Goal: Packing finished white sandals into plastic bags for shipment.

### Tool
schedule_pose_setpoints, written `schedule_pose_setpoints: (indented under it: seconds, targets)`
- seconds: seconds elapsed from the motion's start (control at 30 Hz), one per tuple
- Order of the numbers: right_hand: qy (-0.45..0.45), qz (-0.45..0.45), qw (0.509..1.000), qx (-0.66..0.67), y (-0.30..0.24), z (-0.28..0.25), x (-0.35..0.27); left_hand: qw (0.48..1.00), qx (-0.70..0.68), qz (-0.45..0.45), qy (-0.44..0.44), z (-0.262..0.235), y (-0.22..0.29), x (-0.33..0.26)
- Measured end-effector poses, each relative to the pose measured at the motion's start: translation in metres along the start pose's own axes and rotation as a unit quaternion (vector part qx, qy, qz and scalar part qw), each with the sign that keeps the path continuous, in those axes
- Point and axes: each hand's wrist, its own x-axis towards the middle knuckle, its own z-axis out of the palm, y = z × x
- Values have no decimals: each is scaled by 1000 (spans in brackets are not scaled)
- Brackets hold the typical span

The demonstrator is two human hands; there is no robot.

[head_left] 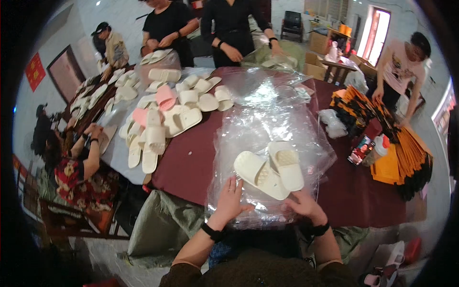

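A pair of cream slide slippers lies on a stack of clear plastic bags [229,143] before me. The left slipper [246,165] slants toward the lower right, and the right slipper [290,179] partly overlaps it. My left hand [231,200] rests on the plastic just left of the pair, fingers stretched out and thumb apart, holding nothing. Close to the heel ends is my right hand [307,206], its thumb spread from the fingers. Its fingertips are near or touching the right slipper's heel; I cannot tell which.
Several cream slippers [184,119] and two pink ones [165,98] are heaped left on the dark red table [186,165]. To the right are orange-and-black packets [399,158], a white-capped bottle [381,146] and crumpled clear plastic [333,123]. Several people work around the table.
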Motion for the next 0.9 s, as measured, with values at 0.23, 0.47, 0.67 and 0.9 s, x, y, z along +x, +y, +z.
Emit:
schedule_pose_setpoints:
  seconds: [0.23, 0.47, 0.67, 0.9]
  targets:
    - [197, 159, 925, -283, -68, -34, -5, 999, -39, -37, -8, 3, 0, -3]
    - [85, 24, 956, -280, -26, -1, 76, 998, -51, -41, 21, 12, -1, -8]
    - [95, 6, 925, -367, 2, 13, 114, 997, -65, -44, 18, 12, 1, -7]
    - [157, 56, 948, -270, -1, 14, 119, 996, -63, -52, -43, 4, 0, -5]
